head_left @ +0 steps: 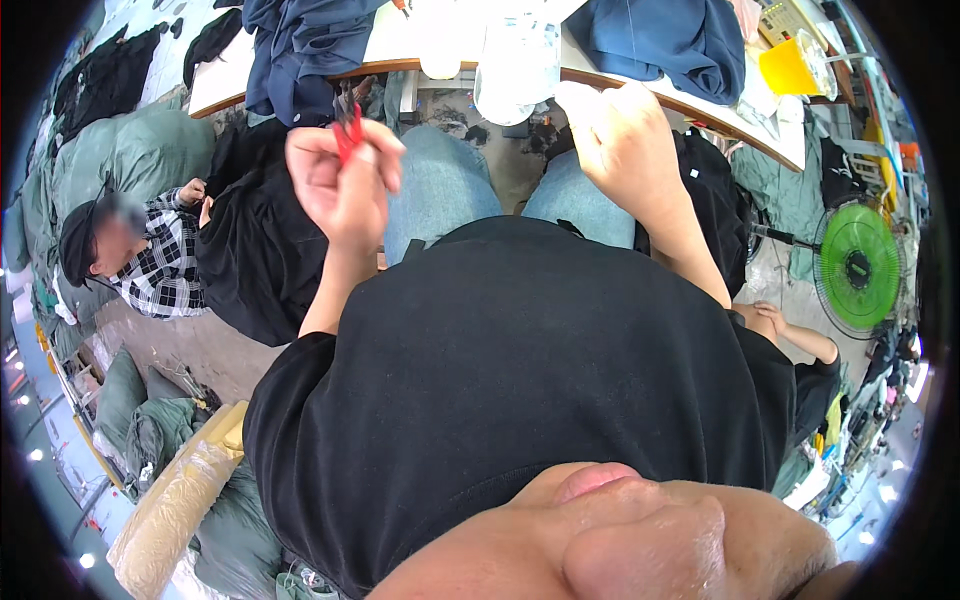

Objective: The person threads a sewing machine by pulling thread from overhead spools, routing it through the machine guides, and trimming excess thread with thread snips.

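My left hand (345,185) is raised in front of the table's edge, its fingers curled around a pair of thread snips. The snips have red handles (348,136) and dark blades that point toward the table, beside a dark blue garment (305,60) hanging over the edge. My right hand (625,135) is closed with its fingertips pinched, near the table's front edge. Whatever it may hold is too small or hidden to see. Just left of it stands a clear plastic container (517,70). Another dark blue garment (665,45) lies on the table beyond my right hand.
The white table (770,140) has a wooden edge. A yellow container (795,68) stands at its right. A green fan (857,265) is at the right. On the left, a person in a checked shirt (165,250) handles black cloth (265,240). A wrapped yellowish roll (180,500) leans behind me.
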`<state>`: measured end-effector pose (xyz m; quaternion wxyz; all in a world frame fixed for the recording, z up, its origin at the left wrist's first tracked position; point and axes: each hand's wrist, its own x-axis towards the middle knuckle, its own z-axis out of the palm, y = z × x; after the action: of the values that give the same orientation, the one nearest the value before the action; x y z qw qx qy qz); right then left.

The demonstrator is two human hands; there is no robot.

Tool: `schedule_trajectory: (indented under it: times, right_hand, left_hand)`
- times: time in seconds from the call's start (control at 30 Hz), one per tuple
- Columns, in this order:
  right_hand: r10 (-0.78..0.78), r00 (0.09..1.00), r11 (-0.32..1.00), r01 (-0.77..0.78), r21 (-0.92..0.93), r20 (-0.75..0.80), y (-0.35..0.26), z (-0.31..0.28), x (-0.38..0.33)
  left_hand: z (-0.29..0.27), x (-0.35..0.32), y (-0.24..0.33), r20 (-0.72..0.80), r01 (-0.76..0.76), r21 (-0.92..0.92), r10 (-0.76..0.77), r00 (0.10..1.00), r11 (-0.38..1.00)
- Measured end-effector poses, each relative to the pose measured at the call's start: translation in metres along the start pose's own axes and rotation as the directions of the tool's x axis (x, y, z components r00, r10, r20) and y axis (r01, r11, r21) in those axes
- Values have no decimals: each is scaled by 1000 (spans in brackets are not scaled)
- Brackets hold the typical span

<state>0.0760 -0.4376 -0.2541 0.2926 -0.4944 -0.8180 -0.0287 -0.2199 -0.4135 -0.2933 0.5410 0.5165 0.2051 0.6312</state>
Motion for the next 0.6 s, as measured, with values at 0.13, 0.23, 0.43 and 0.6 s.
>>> schedule_trajectory:
  times: [0.13,0.23,0.43,0.6]
  right_hand:
    - [15,999,1000,-16,25,44,-4,2,-1]
    - [-38,999,999,38,25,-16,-5,1,0]
    - [-18,999,998,20,64,-39,-8,-2,-1]
    - [-15,999,995,20,103,-44,-9,-3,-1]
  left_hand:
    - [31,-15,2,281,317,106,-334,900,942]
    - [44,-9,-14,311,448,196,-489,815,872]
    - [64,-3,-29,212,294,489,-439,873,821]
    - [69,-2,-33,245,173,532,-346,906,829]
